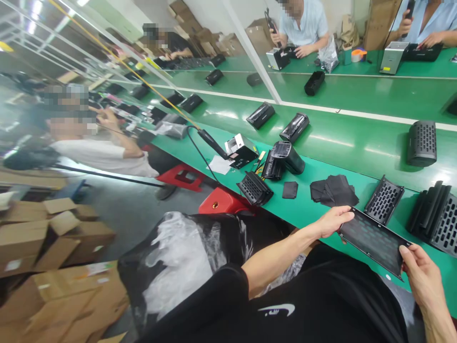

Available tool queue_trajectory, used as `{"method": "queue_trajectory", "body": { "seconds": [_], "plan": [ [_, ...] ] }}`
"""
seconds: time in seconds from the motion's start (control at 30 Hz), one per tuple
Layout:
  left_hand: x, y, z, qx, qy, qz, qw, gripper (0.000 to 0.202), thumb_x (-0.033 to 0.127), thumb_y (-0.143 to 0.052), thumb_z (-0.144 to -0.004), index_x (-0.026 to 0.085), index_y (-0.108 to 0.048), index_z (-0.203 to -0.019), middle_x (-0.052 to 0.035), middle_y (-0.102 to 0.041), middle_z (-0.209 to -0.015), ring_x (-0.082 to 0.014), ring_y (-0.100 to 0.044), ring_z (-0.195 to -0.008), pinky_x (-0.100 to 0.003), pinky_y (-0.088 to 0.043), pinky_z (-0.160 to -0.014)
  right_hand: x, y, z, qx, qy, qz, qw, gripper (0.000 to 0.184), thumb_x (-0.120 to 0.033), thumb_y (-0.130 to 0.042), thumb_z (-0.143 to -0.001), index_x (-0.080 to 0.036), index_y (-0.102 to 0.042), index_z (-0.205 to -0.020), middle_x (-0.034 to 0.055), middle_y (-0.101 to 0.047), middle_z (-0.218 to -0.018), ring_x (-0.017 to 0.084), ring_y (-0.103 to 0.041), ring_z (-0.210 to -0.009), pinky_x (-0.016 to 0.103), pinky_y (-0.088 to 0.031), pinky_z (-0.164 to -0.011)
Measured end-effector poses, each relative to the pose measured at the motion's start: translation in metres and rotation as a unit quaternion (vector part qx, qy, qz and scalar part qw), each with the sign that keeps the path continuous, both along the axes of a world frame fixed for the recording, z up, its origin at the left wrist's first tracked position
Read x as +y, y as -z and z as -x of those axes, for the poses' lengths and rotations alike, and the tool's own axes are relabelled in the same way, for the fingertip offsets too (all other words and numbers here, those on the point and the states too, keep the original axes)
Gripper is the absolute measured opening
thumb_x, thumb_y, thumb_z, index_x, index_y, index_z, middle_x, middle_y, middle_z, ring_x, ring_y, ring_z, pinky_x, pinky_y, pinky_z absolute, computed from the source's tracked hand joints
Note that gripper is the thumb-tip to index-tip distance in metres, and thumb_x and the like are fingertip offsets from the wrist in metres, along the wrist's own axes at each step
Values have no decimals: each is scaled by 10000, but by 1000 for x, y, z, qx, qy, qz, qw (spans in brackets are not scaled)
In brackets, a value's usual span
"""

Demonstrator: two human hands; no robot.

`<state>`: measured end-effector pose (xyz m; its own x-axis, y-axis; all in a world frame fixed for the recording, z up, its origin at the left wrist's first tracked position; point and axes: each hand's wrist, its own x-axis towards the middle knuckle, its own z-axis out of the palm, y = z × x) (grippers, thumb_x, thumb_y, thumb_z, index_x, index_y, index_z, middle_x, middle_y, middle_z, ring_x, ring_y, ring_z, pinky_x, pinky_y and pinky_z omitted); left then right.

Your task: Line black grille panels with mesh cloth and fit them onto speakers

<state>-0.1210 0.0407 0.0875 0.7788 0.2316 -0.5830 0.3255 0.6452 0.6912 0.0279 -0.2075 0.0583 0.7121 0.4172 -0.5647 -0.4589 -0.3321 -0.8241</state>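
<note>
My left hand (333, 221) and my right hand (417, 271) hold opposite edges of a flat black perforated speaker panel (374, 242), which has a dark mesh lining. Just beyond it, a similar grille panel (384, 200) lies on the green workbench (321, 219). A stack of black grille panels (433, 219) stands to the right. A heap of black fabric sheets (333, 190) lies beyond my left hand. Farther left are a small black pad (290, 189), a grille piece (254, 188) and a black speaker body (287, 158).
An electric screwdriver (212, 143) and an opened silver-and-black unit (241, 151) lie at the bench's left. Red stools (221, 202) stand below its edge, with cardboard boxes (53, 238) on the floor. A co-worker (107, 147) sits at left, and more people work across the bench.
</note>
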Motion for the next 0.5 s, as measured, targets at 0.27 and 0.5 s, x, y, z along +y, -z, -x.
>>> {"method": "queue_trajectory", "body": {
  "seconds": [0.27, 0.5],
  "plan": [
    [-8, 4, -7, -3, 14, -55, 998, 597, 699, -817, -734, 197, -533, -887, 42, -602, -642, -112, -543, -483, -299, -500, -568, -7, 1, -4, -3, 5, -2, 1000, 535, -645, -893, -717, -236, -630, -939, -54, -568, -686, 125, -479, -571, 246, -410, -527],
    [-7, 6, -8, -11, 14, -95, 995, 551, 639, -843, -737, 168, -588, -865, 37, -580, -736, -102, -502, -668, -259, -414, -666, -14, -7, -5, -45, 12, 18, 999, 548, -682, -884, -710, -239, -663, -944, -42, -574, -685, 145, -478, -598, 263, -400, -538]
  ]
}}
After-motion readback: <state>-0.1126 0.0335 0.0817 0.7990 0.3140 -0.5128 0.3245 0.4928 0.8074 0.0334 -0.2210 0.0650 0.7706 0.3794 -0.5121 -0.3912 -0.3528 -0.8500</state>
